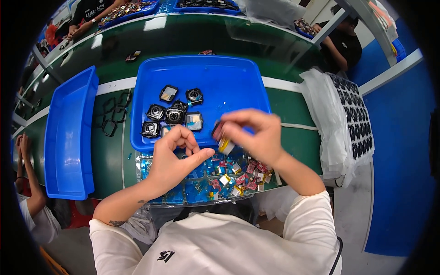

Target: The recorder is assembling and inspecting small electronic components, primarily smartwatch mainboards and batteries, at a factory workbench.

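Note:
My right hand (256,133) is closed in a pinch over the front edge of the blue tray (229,66). From its fingertips hangs a small white-and-yellow battery (226,145) with a dark reddish piece above it, slightly blurred. Beside it, at the same edge, my left hand (176,153) has its fingers loosely curled and its thumb stretched out apart toward the battery; nothing shows in it. Several black watch-like housings (174,115) lie in the tray's left half, some round-faced and some with a pale square inside. One is partly covered by my left hand.
Below the tray, a clear plastic tray (183,192) holds blue film pieces and a pile of red boards and batteries (247,178). An upright-tilted blue tray (68,137) and black frames (110,114) are at left. Stacked black parts (355,114) stand right. Co-workers sit around.

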Tool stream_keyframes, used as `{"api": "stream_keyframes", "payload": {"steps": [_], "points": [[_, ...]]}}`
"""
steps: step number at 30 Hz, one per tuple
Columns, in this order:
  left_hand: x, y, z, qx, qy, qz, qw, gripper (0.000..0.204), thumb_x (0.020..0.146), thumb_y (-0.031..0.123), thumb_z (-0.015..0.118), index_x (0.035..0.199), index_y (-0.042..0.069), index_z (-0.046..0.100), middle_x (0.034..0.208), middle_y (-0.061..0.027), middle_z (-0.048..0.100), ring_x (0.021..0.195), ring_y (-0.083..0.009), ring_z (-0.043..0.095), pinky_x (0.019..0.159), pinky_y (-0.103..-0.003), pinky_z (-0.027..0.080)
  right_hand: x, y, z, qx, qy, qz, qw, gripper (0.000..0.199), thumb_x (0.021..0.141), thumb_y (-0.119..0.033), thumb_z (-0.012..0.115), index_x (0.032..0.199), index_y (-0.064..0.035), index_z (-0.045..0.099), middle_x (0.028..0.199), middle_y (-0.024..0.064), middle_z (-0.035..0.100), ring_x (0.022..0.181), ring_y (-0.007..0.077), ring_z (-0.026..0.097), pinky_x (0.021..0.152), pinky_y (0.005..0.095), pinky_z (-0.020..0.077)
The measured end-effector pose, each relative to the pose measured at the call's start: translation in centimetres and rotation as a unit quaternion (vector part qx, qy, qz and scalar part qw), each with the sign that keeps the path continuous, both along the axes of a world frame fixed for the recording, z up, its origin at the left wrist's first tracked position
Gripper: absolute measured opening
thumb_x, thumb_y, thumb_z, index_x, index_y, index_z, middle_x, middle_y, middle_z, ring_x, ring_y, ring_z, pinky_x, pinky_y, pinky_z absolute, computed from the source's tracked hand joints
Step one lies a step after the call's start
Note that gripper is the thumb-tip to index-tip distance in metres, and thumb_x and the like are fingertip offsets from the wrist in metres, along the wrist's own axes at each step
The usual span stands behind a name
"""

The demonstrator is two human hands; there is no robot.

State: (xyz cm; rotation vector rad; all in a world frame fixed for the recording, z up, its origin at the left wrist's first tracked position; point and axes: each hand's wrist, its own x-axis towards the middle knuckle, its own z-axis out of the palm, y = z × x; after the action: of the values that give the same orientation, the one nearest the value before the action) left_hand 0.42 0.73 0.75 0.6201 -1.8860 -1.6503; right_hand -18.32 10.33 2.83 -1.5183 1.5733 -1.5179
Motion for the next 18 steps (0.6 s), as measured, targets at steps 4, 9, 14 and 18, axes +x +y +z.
{"api": "stream_keyframes", "payload": {"steps": [4, 9, 14, 18], "points": [[0.6, 0.1, -0.6, -0.051, -0.008, 0.01, 0.999, 0.022, 0.081, 0.016, 0.072, 0.072, 0.002, 0.057, 0.067, 0.0002, 0.058, 0.062, -0.0048, 0.05, 0.057, -0.021, 0.039, -8.0, -5.5, 1.9, -0.072, -0.063, -0.116, 0.989, 0.014, 0.084, -0.008, 0.064, 0.094, 0.0018, 0.066, 0.085, 0.0104, 0.069, 0.078, 0.0147, 0.066, 0.07, 0.0271, 0.053], [-0.3, 0.1, 0.0, -0.051, 0.004, -0.003, 0.999, 0.021, 0.088, 0.016, 0.063, 0.075, 0.0, 0.059, 0.065, -0.0027, 0.06, 0.058, -0.0063, 0.053, 0.056, -0.022, 0.042, -23.7, -8.6, -3.2, 0.016, -0.013, -0.415, 0.91, 0.017, 0.078, -0.015, 0.067, 0.087, -0.0018, 0.071, 0.081, 0.0087, 0.07, 0.074, 0.018, 0.066, 0.069, 0.0272, 0.0519], [-0.5, -0.2, -0.2, -0.049, 0.028, -0.013, 0.998, 0.025, 0.092, 0.018, 0.058, 0.077, -0.002, 0.06, 0.067, -0.0055, 0.064, 0.063, -0.0089, 0.062, 0.056, -0.022, 0.045, -30.8, -8.1, -7.8, 0.154, 0.149, -0.565, 0.797, 0.019, 0.068, -0.031, 0.072, 0.078, -0.0143, 0.075, 0.084, 0.0116, 0.07, 0.085, 0.0296, 0.067, 0.081, 0.0364, 0.051], [-0.6, -0.4, -1.1, -0.062, 0.011, -0.007, 0.998, 0.032, 0.092, 0.022, 0.058, 0.069, 0.0, 0.062, 0.062, -0.0044, 0.061, 0.058, -0.0089, 0.056, 0.052, -0.025, 0.04, -29.5, -7.9, -6.5, 0.129, 0.224, -0.525, 0.811, 0.037, 0.069, -0.04, 0.074, 0.091, -0.01, 0.073, 0.089, 0.0128, 0.07, 0.087, 0.0293, 0.066, 0.08, 0.0371, 0.0505]]}}
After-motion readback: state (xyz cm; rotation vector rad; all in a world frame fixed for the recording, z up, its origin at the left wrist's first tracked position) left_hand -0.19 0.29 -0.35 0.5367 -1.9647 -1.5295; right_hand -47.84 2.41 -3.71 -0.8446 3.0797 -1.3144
